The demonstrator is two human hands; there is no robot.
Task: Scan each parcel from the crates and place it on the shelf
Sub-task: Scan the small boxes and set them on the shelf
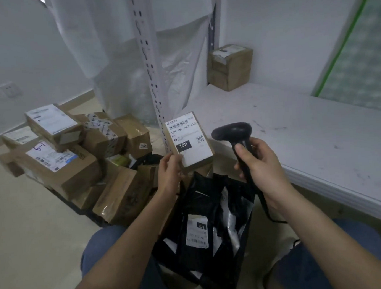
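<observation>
Here, from the head view: a small cardboard parcel (pixel 189 140) held up in the left hand (pixel 169 173), fingers curled round its lower near corner, white label with barcode turned upward toward the camera. Raised above the open black crate (pixel 247 235) between the knees, just in front of the near edge of the shelf (pixel 320 139). In the right hand (pixel 259 162), a black handheld scanner (pixel 236 139), gripped firmly round the handle, thumb on the front, head tipped toward the label but apart from it; cable hanging down past the wrist. Inside the crate, black poly-bag parcels (pixel 197 223) with white labels, not yet taken. To the left on the floor, a heap of brown cardboard boxes (pixel 73 152) over a second dark crate, only partly visible. On the shelf, at the far left corner beside the perforated metal upright (pixel 148 68), one brown box (pixel 230 67) already standing; white plastic sheeting hanging behind the upright.

Step in hand, by judgement: the scanning of this parcel, not yet the placing. No light from the scanner visible on the label, so impossible to say whether the read is done. Next move calls for aiming the scanner head squarely at the barcode on the upper part of the label, keeping the parcel steady and flat, then carrying it over the near edge and setting it down on the shelf.
</observation>
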